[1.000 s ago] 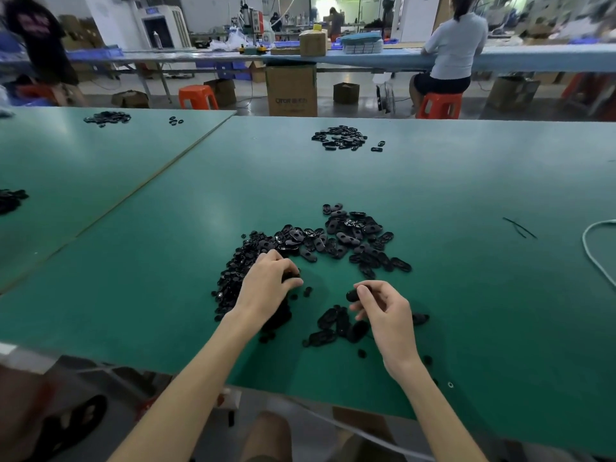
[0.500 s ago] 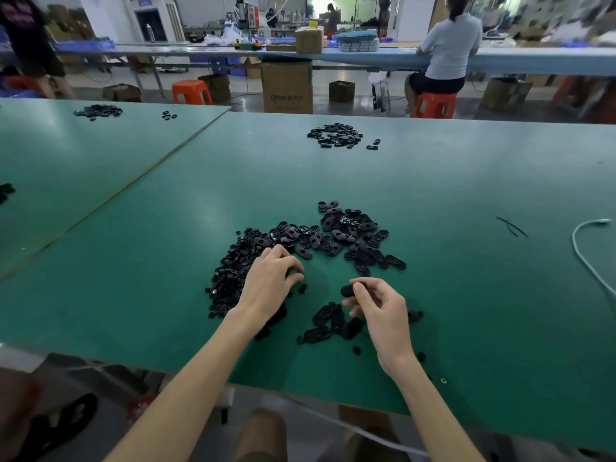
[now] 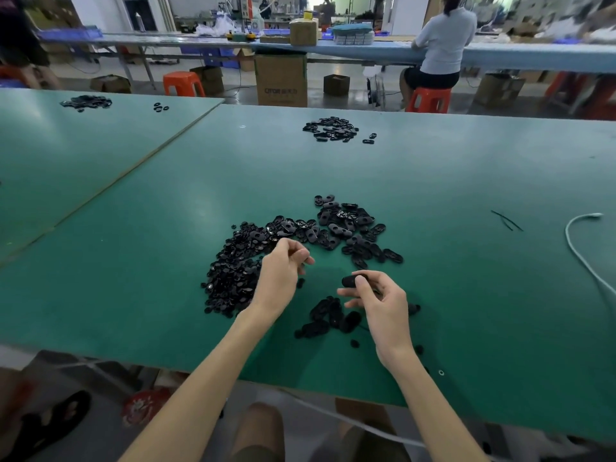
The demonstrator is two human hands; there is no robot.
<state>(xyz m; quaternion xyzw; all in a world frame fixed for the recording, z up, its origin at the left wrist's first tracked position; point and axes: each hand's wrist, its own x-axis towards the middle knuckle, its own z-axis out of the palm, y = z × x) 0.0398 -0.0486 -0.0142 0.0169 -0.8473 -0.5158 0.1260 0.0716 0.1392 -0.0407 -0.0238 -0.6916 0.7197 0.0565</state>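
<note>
On the green table (image 3: pixel 466 295) lie a heap of small black round parts (image 3: pixel 233 271) and a heap of black oval shells (image 3: pixel 346 231). My left hand (image 3: pixel 283 271) hovers just above the right edge of the small-part heap. Its thumb and fingertips pinch together on a small black part that the fingers mostly hide. My right hand (image 3: pixel 383 305) holds one black oval shell (image 3: pixel 350 281) between thumb and fingers, a little above the table. A small cluster of oval shells (image 3: pixel 328 316) lies between my wrists.
Another pile of black parts (image 3: pixel 331 128) sits far across the table, and one more (image 3: pixel 86 102) on the table to the left. A white cable (image 3: pixel 580 248) and a thin black strip (image 3: pixel 506 220) lie at right. A person (image 3: pixel 443 38) sits at the back bench.
My left hand has lifted off the small-part heap with its fingertips pinched. My right hand has raised the oval shell slightly and turned it toward the left hand.
</note>
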